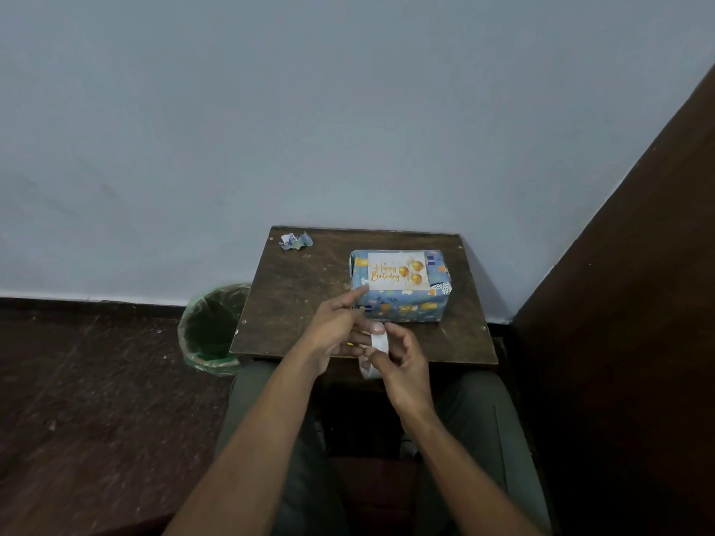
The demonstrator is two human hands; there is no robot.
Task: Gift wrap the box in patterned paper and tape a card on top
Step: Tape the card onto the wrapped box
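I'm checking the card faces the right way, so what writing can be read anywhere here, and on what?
"Happy Birthday": gold script on the white card, which lies on top of the wrapped box.
The wrapping paper shows only pictures, no readable words.
The paper scrap at the table's far corner is too small to read.

1. The roll of tape [374,355] is largely hidden between the left hand [336,330] and right hand [402,355].
2. Bin [211,330] partly hidden behind the desk [294,299].
3. Crumpled scrap [296,241], possibly wrapping paper, too small to tell.
4. Forearms cut off at the bottom edge.
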